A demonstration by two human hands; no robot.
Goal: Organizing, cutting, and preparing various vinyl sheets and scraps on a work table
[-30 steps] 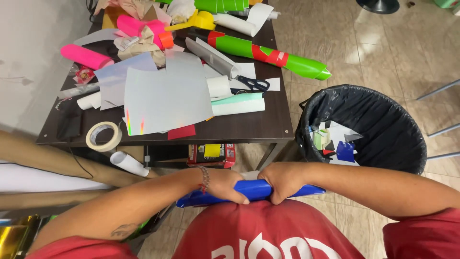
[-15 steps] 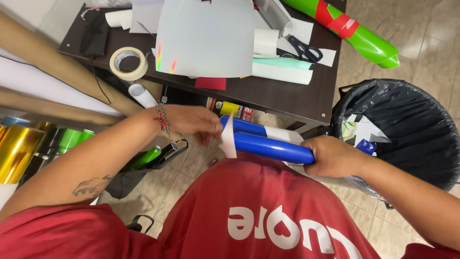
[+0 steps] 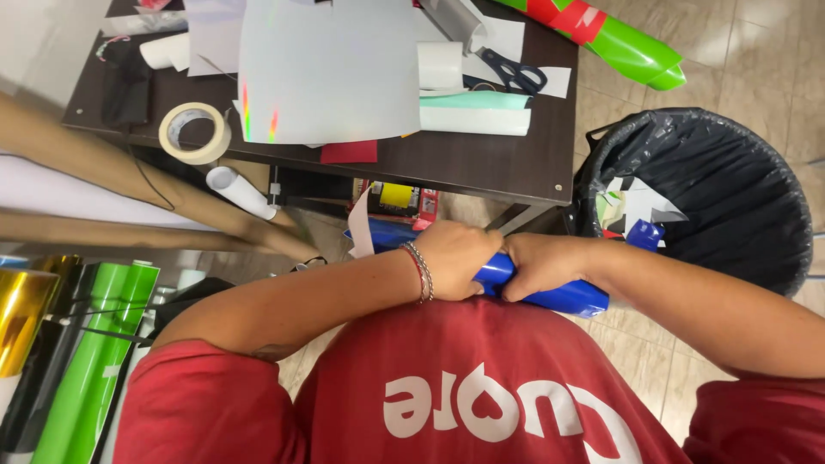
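While the left hand [image 3: 455,258] clamps the blue roll [image 3: 550,296], the right hand [image 3: 541,265] seemingly grips it too.

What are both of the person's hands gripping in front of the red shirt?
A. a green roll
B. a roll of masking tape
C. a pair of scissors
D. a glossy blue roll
D: the left hand and right hand both close around the glossy blue roll, side by side.

Cluttered craft corner on a tiled floor

A dark wooden table [image 3: 481,167] stands beside a black-lined bin [image 3: 730,185] on beige tiles [image 3: 739,51].
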